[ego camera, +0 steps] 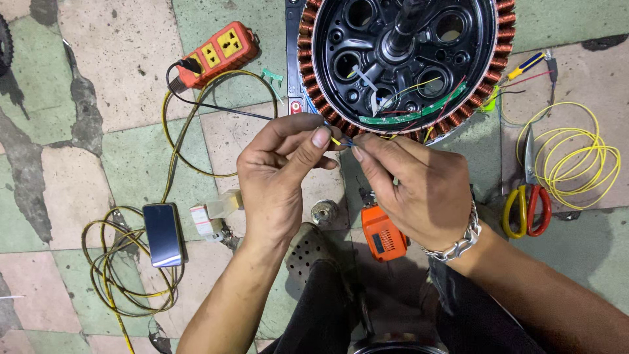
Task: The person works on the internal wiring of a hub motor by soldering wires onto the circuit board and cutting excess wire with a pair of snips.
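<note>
I see my left hand (278,180) and right hand (416,190) pinching thin wires (342,140) between thumb and fingertips, fingers closed together, just below the motor (403,62) with copper windings on the floor.

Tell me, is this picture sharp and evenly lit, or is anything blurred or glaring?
Head view: light is even and soft, shadows faint. The left hand, right hand and copper-wound motor are sharp; the phone screen shows a dull sheen. The dark trousers at the bottom edge look softer.

Thin yellow and blue wires (342,140) — pinched between fingertips, leading from copper-wound black motor stator (405,62)
</note>
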